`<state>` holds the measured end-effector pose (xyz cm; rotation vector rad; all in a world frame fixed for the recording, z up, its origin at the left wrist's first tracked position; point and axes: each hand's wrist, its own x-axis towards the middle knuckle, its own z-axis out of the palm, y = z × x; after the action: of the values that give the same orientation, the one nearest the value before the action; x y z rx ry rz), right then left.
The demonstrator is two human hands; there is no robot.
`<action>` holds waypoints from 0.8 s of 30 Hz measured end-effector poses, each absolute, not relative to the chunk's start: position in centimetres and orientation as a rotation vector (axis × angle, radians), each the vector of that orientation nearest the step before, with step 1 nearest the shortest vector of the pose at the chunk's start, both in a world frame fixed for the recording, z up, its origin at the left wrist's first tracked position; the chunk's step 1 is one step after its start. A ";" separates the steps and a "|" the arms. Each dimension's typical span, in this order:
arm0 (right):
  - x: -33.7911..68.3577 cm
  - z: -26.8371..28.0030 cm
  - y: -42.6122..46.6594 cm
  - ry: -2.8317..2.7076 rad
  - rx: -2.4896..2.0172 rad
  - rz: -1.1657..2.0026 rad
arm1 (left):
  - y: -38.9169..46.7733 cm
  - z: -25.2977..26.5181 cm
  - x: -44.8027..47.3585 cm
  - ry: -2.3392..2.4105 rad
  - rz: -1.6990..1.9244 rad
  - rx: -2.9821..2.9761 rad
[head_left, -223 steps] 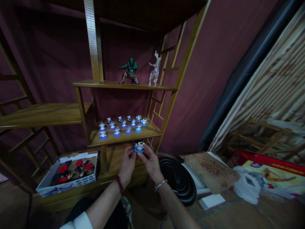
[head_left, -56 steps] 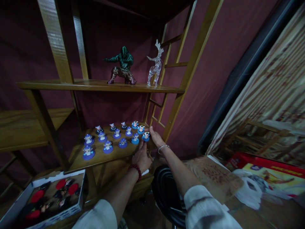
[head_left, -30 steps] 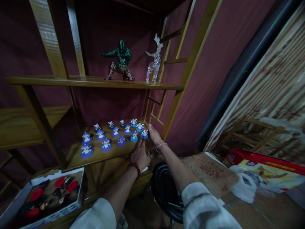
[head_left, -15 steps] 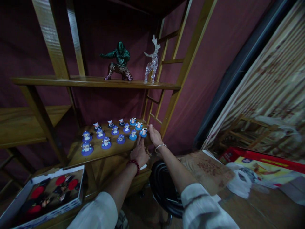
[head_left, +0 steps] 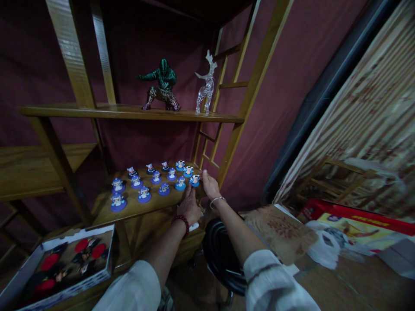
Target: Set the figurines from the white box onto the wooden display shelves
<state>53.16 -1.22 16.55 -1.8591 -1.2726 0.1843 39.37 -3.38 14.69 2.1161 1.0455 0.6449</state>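
Note:
Rows of small figurines on round bases stand on the lower wooden shelf (head_left: 129, 211). At the right end of the front row is a blue-based figurine (head_left: 194, 181), upright on the shelf. My left hand (head_left: 189, 208), wearing a dark red bead bracelet, reaches in from the front with its fingers stretched out, tips at or near that base. Just right of the same figurine is my right hand (head_left: 210, 185), wearing a light bracelet; its fingers are extended and partly hidden. Purple-based figurines (head_left: 144, 195) fill the left and middle, and dark-based ones (head_left: 149, 168) stand at the back.
Above, the upper shelf (head_left: 113, 111) bears a green crouching statue (head_left: 165, 84) and a clear deer ornament (head_left: 206, 86). An open box (head_left: 112, 255) with red-and-black items sits lower left. A black stool (head_left: 220, 259), a white plastic bag (head_left: 326, 250) and a red-and-yellow box (head_left: 356, 226) are at right.
The view has shifted very slightly. Both hands stay beside the right-end figurine, and the figurines keep their places.

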 end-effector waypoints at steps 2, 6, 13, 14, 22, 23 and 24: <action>53.0 16.7 -1.3 -1.262 -1.876 0.170 | -3.3 14.6 39.3 1.024 0.659 2.124; 52.9 16.7 -1.3 -1.264 -1.880 0.153 | -3.2 14.7 39.3 0.990 0.690 2.124; 53.1 16.4 -1.2 -1.253 -1.859 0.153 | -3.7 14.9 39.3 1.035 0.639 2.119; 53.1 16.4 -1.2 -1.250 -1.857 0.152 | -3.7 14.9 39.3 1.031 0.645 2.122; 52.9 16.5 -1.2 -1.224 -1.880 0.130 | -3.6 14.3 39.4 1.034 0.709 2.150; 52.9 16.4 -1.1 -1.223 -1.884 0.132 | -3.6 14.3 39.4 1.035 0.702 2.152; 53.0 16.4 -1.1 -1.225 -1.890 0.130 | -3.6 14.4 39.4 1.038 0.691 2.153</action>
<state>52.95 -1.13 16.43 -1.8899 -1.2252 0.1305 39.39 -3.58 14.37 2.1534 1.0376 0.6909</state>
